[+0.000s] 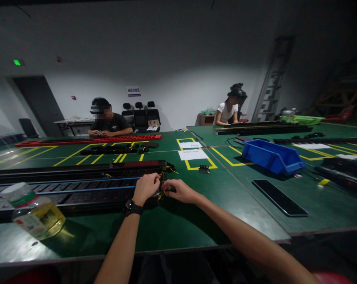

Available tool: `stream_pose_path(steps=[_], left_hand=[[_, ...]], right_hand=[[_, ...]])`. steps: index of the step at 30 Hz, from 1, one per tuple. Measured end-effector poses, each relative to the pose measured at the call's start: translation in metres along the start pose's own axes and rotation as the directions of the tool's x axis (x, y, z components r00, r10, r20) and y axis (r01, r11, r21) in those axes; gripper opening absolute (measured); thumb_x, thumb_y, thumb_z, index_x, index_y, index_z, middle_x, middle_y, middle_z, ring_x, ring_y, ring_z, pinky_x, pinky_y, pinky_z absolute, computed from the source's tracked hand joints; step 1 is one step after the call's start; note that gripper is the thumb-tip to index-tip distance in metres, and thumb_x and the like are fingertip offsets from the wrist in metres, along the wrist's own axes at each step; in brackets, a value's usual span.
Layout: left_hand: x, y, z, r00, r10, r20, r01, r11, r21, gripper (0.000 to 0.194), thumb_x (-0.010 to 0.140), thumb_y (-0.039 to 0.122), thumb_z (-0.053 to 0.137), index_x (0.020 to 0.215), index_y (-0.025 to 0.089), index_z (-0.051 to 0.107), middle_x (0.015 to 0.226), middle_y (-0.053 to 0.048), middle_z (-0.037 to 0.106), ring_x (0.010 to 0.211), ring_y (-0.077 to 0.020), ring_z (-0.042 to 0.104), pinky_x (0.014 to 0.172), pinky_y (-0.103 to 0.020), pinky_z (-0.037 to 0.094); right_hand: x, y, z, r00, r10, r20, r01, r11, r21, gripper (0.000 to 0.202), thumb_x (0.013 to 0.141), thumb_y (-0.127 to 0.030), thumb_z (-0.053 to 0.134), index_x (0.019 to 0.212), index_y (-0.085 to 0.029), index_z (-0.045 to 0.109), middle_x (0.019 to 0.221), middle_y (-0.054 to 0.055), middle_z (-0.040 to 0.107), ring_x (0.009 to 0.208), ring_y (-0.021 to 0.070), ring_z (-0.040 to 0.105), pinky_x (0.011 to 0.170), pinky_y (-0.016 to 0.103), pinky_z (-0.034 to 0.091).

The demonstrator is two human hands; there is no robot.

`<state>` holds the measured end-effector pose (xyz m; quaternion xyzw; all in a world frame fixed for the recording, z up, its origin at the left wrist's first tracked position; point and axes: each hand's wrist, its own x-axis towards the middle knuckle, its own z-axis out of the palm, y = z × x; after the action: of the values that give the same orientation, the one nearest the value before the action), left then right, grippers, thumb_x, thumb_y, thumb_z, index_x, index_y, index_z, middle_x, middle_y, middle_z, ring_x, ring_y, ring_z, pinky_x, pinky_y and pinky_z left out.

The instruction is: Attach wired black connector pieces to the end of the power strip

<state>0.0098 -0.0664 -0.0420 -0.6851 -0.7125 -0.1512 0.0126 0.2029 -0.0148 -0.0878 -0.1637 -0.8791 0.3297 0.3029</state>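
Observation:
Long black strips [98,196] that look like power strips lie side by side on the green table, with rows of sockets and small red parts. At their right end, my left hand [147,187] is closed, its fingers bent over the strip end. My right hand [180,191] faces it from the right, thumb and fingers pinched together close to the left fingertips. Small yellow wires [160,196] show just below the fingers. Whatever the fingertips grip is too small and too covered to make out.
A drink bottle [38,215] stands at the front left. To the right are a phone [279,197] and a blue bin [271,157]. Paper sheets [193,154] and a small black part [204,169] lie beyond my hands. Two people sit across the table.

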Motion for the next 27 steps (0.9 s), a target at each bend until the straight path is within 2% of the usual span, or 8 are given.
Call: stream_pose_path(steps=[5, 9, 14, 17, 20, 22, 24, 27], left_hand=[[-0.001, 0.001, -0.001, 1.0, -0.004, 0.0, 0.004, 1.0, -0.007, 0.029, 0.096, 0.031, 0.049, 0.108, 0.029, 0.075, 0.107, -0.005, 0.079, 0.1, -0.0224, 0.072, 0.079, -0.027, 0.049], [-0.002, 0.002, -0.003, 1.0, 0.0, -0.001, 0.0, 1.0, -0.01, 0.028, 0.095, 0.03, 0.05, 0.106, 0.029, 0.074, 0.106, -0.004, 0.079, 0.098, -0.0231, 0.072, 0.076, -0.028, 0.049], [-0.002, 0.003, -0.004, 1.0, -0.013, 0.001, 0.013, 1.0, -0.004, 0.028, 0.096, 0.032, 0.049, 0.106, 0.029, 0.075, 0.105, -0.005, 0.079, 0.097, -0.023, 0.072, 0.077, -0.028, 0.049], [-0.001, 0.003, -0.004, 1.0, -0.019, 0.002, 0.019, 1.0, -0.007, 0.028, 0.096, 0.033, 0.049, 0.107, 0.029, 0.075, 0.104, -0.005, 0.079, 0.098, -0.023, 0.072, 0.077, -0.028, 0.049], [-0.001, 0.002, -0.004, 1.0, -0.009, 0.002, 0.009, 1.0, -0.007, 0.029, 0.095, 0.032, 0.049, 0.108, 0.029, 0.075, 0.106, -0.004, 0.079, 0.099, -0.0234, 0.072, 0.077, -0.028, 0.049], [-0.001, 0.002, -0.003, 1.0, 0.001, 0.001, -0.001, 1.0, -0.001, 0.029, 0.095, 0.032, 0.049, 0.108, 0.03, 0.075, 0.105, -0.004, 0.079, 0.098, -0.0237, 0.072, 0.077, -0.028, 0.049], [0.0, 0.001, -0.003, 1.0, 0.009, 0.001, -0.009, 1.0, 0.005, 0.029, 0.096, 0.033, 0.048, 0.106, 0.03, 0.074, 0.104, -0.004, 0.079, 0.097, -0.0237, 0.072, 0.077, -0.028, 0.049], [-0.001, 0.0, -0.003, 0.999, 0.031, 0.005, -0.031, 0.999, 0.009, 0.027, 0.096, 0.034, 0.048, 0.104, 0.03, 0.074, 0.103, -0.003, 0.079, 0.097, -0.0238, 0.072, 0.077, -0.029, 0.048]], right_hand=[[0.003, -0.001, 0.011, 0.999, -0.032, 0.004, 0.032, 0.997, -0.073, 0.026, 0.087, -0.011, 0.064, 0.11, -0.02, 0.07, 0.102, 0.005, 0.075, 0.092, 0.019, 0.068, 0.084, 0.029, 0.052], [0.003, -0.003, 0.013, 0.998, -0.041, 0.046, 0.046, 0.993, -0.113, 0.026, 0.087, -0.009, 0.059, 0.104, -0.021, 0.075, 0.099, 0.004, 0.077, 0.093, 0.0187, 0.07, 0.087, 0.028, 0.051], [0.004, -0.005, 0.017, 0.998, -0.024, 0.053, 0.024, 1.0, -0.007, 0.042, 0.076, -0.009, 0.064, 0.116, -0.019, 0.075, 0.116, 0.006, 0.076, 0.105, 0.0227, 0.07, 0.095, 0.03, 0.05], [0.008, -0.005, 0.015, 0.999, 0.031, 0.011, -0.031, 0.998, 0.051, 0.034, 0.08, -0.014, 0.064, 0.112, -0.02, 0.076, 0.111, 0.003, 0.077, 0.099, 0.0213, 0.07, 0.09, 0.029, 0.051], [0.01, 0.002, -0.002, 0.986, 0.111, -0.124, -0.114, 0.993, -0.017, 0.019, 0.091, -0.029, 0.062, 0.095, -0.018, 0.077, 0.093, 0.003, 0.076, 0.084, 0.0187, 0.067, 0.077, 0.026, 0.048], [0.007, 0.011, -0.022, 0.954, 0.186, -0.235, -0.226, 0.962, -0.155, 0.031, 0.098, -0.038, 0.056, 0.084, -0.017, 0.074, 0.081, 0.004, 0.072, 0.076, 0.0179, 0.063, 0.069, 0.026, 0.043], [0.001, 0.021, -0.043, 0.909, 0.277, -0.311, -0.376, 0.866, -0.329, 0.039, 0.102, -0.042, 0.053, 0.076, -0.019, 0.07, 0.076, 0.006, 0.069, 0.074, 0.019, 0.062, 0.069, 0.027, 0.039], [-0.009, 0.03, -0.065, 0.843, 0.402, -0.356, -0.53, 0.73, -0.431, 0.044, 0.104, -0.045, 0.049, 0.075, -0.02, 0.069, 0.077, 0.01, 0.068, 0.076, 0.0217, 0.065, 0.069, 0.028, 0.037]])
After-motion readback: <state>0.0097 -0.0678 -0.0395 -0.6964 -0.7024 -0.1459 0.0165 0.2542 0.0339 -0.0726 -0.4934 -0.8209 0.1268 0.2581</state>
